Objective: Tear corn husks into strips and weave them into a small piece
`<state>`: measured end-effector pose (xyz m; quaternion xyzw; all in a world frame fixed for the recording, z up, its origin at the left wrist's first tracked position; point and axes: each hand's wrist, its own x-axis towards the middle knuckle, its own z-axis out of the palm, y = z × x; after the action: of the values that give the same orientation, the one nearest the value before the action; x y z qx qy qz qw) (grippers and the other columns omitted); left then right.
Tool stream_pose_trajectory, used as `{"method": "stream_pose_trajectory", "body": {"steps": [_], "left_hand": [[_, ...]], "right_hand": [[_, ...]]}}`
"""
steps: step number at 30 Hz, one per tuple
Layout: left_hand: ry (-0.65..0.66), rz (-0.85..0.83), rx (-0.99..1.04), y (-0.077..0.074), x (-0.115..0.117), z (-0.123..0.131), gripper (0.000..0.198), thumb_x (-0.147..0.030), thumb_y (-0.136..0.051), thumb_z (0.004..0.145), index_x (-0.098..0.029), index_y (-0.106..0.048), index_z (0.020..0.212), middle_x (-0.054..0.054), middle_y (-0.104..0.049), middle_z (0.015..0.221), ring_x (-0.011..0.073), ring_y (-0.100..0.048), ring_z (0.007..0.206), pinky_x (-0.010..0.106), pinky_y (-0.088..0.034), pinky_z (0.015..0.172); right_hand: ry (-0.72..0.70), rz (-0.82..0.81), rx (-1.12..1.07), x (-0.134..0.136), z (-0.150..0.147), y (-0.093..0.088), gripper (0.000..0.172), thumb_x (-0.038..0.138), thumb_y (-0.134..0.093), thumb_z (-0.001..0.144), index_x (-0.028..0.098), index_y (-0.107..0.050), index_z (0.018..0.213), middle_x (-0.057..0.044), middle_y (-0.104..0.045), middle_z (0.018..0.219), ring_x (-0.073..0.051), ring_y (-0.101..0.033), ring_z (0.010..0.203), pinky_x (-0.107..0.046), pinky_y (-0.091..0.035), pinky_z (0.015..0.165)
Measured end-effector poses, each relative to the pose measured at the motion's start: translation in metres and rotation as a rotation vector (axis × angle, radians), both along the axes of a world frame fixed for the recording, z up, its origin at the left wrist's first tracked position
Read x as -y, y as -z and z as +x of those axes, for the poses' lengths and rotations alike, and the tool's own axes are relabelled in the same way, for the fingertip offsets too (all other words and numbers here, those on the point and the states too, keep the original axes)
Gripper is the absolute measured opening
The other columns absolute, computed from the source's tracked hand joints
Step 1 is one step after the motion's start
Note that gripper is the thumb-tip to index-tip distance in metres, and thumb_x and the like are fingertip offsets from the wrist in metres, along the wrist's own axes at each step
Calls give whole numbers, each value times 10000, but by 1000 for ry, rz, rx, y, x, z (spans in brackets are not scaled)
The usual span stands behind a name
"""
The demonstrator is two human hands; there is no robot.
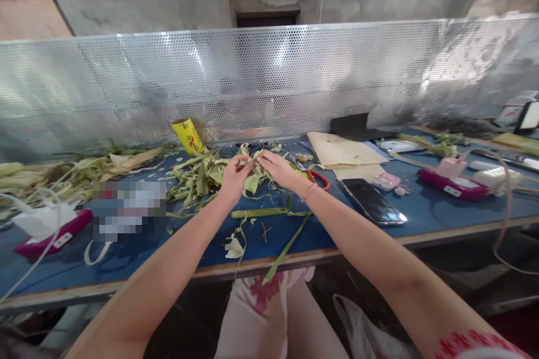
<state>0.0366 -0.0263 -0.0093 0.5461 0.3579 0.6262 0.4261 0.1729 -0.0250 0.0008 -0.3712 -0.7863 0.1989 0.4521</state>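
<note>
Grips of the left hand [234, 178] and right hand [280, 169] look closed together, fingertips pinching a small pale green leaf strip [257, 154] above the blue desk [311, 235]. On the left, loose strands in the shredded leaf heap [202, 176] could tangle with it; at the middle, uneven pulling might tear the thin strip; on the right, a careless wrist could nudge the red looped handle [326, 181] nearby. Fingers cover much of the strip: its long axis seems to run slantwise between the hands, its right end farther from the person, but its tip cannot be told.
</note>
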Motion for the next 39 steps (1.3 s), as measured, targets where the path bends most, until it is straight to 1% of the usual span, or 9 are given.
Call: {"method": "stream_pose_trajectory", "body": {"steps": [2,6,11,14,18,23,30,32,39], "left_hand": [[-32,38,-31,3,-3,-1,222,-256,-649,594,-167,-528,757,-43,-540,639,71,-518,573,221,-439,607],[-102,90,-68,5,-5,-2,191,-257,-656,578,-160,-542,696,-39,-533,602,77,-488,576,218,-399,597],[-199,86,-142,3,-5,-3,190,-280,-675,554,-149,-597,666,-20,-544,606,90,-465,593,223,-369,585],[-196,70,-144,1,-4,-3,179,-270,-675,549,-151,-602,661,-29,-527,569,82,-443,545,219,-350,544],[-142,91,-171,-4,1,-2,188,-278,-679,561,-153,-592,670,-10,-568,601,95,-502,570,230,-393,577],[-124,136,-234,-11,11,0,188,-320,-646,628,-166,-572,708,2,-584,614,118,-541,598,242,-426,598],[-297,199,-359,-4,3,-6,203,-334,-544,732,-165,-565,622,-2,-562,577,112,-502,557,233,-377,564],[-298,173,-332,-1,-2,-7,203,-340,-540,734,-166,-560,632,-4,-557,581,109,-499,557,231,-378,564],[-160,17,-62,6,-9,-1,234,-378,-563,711,-166,-488,646,-19,-521,616,82,-493,537,226,-423,561]], "right_hand": [[34,25,11,0,-3,2,163,328,-422,805,180,-467,752,14,-518,673,-113,-474,630,-239,-350,597],[87,92,7,-4,-7,7,63,226,-445,778,175,-477,760,-14,-568,718,-119,-515,662,-244,-374,628],[93,91,-50,-6,-8,12,69,218,-443,759,173,-495,769,-27,-596,742,-129,-548,679,-254,-400,637],[102,44,-83,-4,-8,11,83,210,-451,736,170,-505,785,-20,-595,745,-123,-546,674,-249,-407,635],[138,-7,-83,-3,-6,8,77,200,-465,706,168,-512,758,-5,-582,706,-111,-522,628,-240,-399,615],[174,-13,-60,-1,-2,5,87,218,-466,702,163,-524,736,-7,-576,686,-109,-503,607,-240,-384,595],[142,-30,-41,5,-4,0,65,212,-457,698,166,-503,704,15,-539,652,-91,-455,573,-224,-350,566],[124,-57,-52,4,-4,0,57,214,-458,699,168,-487,686,26,-517,640,-83,-431,561,-217,-333,552],[28,-153,-167,-6,-1,7,134,295,-476,732,172,-455,682,55,-428,597,-74,-376,534,-213,-309,539]]}}
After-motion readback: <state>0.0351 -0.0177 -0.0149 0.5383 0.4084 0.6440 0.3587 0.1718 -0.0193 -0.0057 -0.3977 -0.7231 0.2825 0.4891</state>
